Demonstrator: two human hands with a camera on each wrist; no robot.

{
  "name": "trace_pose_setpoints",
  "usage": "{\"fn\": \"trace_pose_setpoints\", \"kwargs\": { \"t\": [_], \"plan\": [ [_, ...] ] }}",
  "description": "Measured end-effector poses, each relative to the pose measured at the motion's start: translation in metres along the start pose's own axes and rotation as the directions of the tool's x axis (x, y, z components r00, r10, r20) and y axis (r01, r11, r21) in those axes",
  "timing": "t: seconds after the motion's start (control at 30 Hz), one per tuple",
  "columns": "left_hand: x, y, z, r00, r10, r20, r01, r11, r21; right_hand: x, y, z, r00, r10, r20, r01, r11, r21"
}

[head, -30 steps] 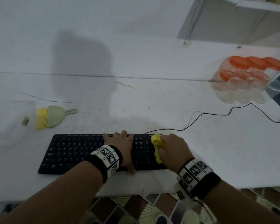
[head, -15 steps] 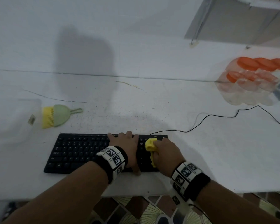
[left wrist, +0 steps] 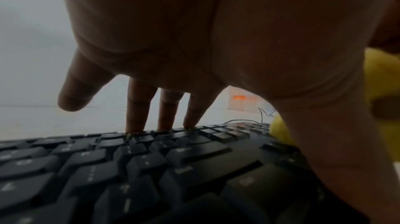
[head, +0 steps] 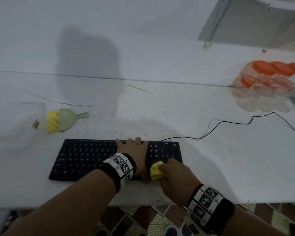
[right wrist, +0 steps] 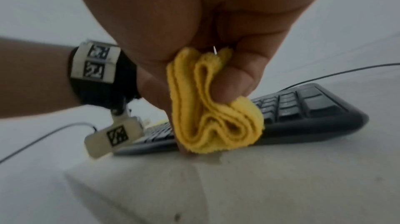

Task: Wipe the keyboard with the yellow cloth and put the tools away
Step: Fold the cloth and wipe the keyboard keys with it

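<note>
Yellow cloth [head: 156, 170] bunched in folds, pinched by the right hand [head: 175, 176] with fingers and thumb curled round it; sits at the near edge of the keyboard [head: 85, 159], toward its right end, lower folds just at the front rim in the right wrist view [right wrist: 216, 125]. Left hand [head: 134, 152] lies flat on the keyboard just left of the cloth, fingers straight and slightly spread; three fingertips [left wrist: 135, 125] touch the far key rows, little finger lifted off to the side, thumb reaches down past the near edge. Both wrists carry black bands with square-patterned tags. Keyboard is black, lies flat on the white table [head: 228, 167], near its front edge. Black cable [head: 228, 122] leaves the keyboard's far right corner and runs right. Left of and beyond the keyboard: green brush with yellow bristles [head: 61, 121], lying flat, apart from the keyboard. Just left of the brush, a clear plastic box [head: 20, 126], blurred. Far right of the keyboard, against the wall: pack of clear jars with orange lids [head: 269, 82]. Patterned floor tiles [head: 143, 222] show below the table edge, nearer than the keyboard.
</note>
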State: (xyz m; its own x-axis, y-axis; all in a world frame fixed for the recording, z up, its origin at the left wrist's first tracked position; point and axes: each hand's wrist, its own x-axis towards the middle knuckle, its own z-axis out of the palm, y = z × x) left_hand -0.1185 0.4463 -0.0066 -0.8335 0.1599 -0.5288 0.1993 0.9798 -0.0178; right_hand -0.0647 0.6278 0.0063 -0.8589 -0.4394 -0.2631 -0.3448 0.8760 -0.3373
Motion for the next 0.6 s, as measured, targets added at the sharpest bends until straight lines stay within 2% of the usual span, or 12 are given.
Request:
{"fn": "trace_pose_setpoints", "kwargs": {
  "t": [0.13,0.17,0.23,0.33,0.43,0.5,0.6],
  "plan": [
    [0.000,-0.003,0.000,1.000,0.014,-0.004,-0.014,1.000,-0.005,0.024,-0.005,-0.007,0.978,0.052,-0.203,-0.042,0.998,0.054],
    [-0.001,-0.003,0.001,1.000,0.017,-0.004,-0.017,1.000,-0.009,0.028,-0.007,-0.005,0.979,0.071,-0.191,-0.064,0.997,0.042],
    [-0.001,-0.006,0.002,1.000,0.018,-0.010,-0.018,1.000,-0.012,0.028,-0.010,0.000,0.993,0.089,-0.077,-0.089,0.996,0.009],
    [-0.001,-0.008,0.007,0.999,0.022,-0.046,-0.023,0.999,-0.025,0.014,-0.010,0.000,0.996,0.080,0.036,-0.078,0.996,-0.040],
    [-0.002,-0.011,0.007,0.998,0.041,-0.057,-0.043,0.998,-0.035,0.014,-0.007,-0.008,0.992,0.078,-0.096,-0.080,0.997,-0.022],
    [-0.005,-0.018,0.011,0.998,0.051,-0.039,-0.053,0.997,-0.053,0.020,-0.011,-0.006,0.985,0.029,-0.168,-0.027,1.000,0.014],
    [-0.014,-0.038,0.019,1.000,-0.009,-0.004,0.009,0.998,-0.064,0.018,-0.022,0.008,0.995,-0.074,-0.066,0.076,0.997,0.032]
  ]
}}
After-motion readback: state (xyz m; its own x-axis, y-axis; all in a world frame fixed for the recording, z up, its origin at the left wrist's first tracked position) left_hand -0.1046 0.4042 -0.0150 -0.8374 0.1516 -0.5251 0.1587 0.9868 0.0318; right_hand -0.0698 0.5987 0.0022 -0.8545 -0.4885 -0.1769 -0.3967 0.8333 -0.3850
